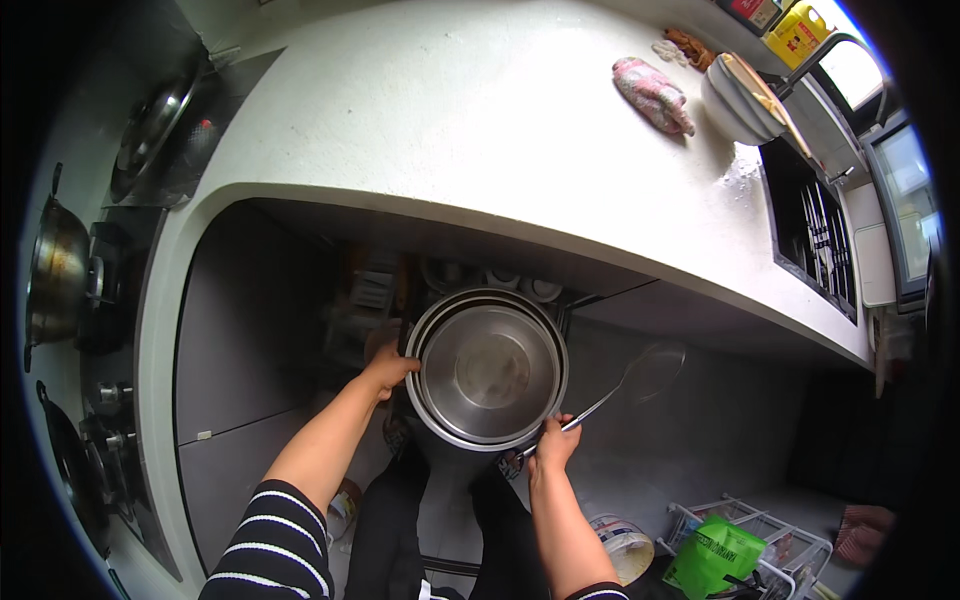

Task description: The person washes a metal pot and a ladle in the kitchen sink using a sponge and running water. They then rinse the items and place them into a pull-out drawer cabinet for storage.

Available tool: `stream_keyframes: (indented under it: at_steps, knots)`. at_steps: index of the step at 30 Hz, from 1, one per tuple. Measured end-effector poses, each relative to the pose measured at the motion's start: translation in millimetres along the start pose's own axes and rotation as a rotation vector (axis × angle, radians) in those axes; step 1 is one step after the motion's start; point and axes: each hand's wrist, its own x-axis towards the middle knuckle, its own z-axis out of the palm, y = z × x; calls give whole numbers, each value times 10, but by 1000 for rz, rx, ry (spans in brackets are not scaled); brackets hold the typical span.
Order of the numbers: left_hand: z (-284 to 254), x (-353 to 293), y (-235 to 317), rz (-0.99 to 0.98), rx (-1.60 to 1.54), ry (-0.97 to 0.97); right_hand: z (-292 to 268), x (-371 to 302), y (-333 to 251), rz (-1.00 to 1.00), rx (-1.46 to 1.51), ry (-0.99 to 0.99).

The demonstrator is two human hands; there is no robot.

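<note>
In front of me is a stack of nested stainless steel bowls [492, 371], held level over a pulled-out drawer below the counter. My left hand [385, 368] is closed on the left rim, its thumb over the edge. At the lower right rim, my right hand [555, 445] is closed around the metal handle of a whisk [597, 407], whose thin wire head points up and right. The right fingers also touch the bowls' rim; whether they grip it is hard to see. The innermost bowl holds nothing visible.
White dishes [541, 289] and packages sit in the drawer behind the bowls. On the counter [430, 110] are a pink cloth [653, 95] and stacked bowls [738, 100] near the sink. A pot [58, 270] stands left. A white rack [790, 545] and tub [622, 550] are at lower right.
</note>
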Motion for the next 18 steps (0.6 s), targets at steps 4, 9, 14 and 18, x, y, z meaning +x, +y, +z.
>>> stream_keyframes:
  at_steps: [4,9,14,18]
  knots:
    - [67,444,-156,-123,42,-23,276,243,68,42,-39,-20]
    - [139,826,-358,-145,4,-79,408,604,334,123,83,-2]
    - [204,1221,-695,-56,-5,-64,442,986,754,66,0,-20]
    - [201,1592,-1127,95,5,-92,467,1165,955,40,-16,-44]
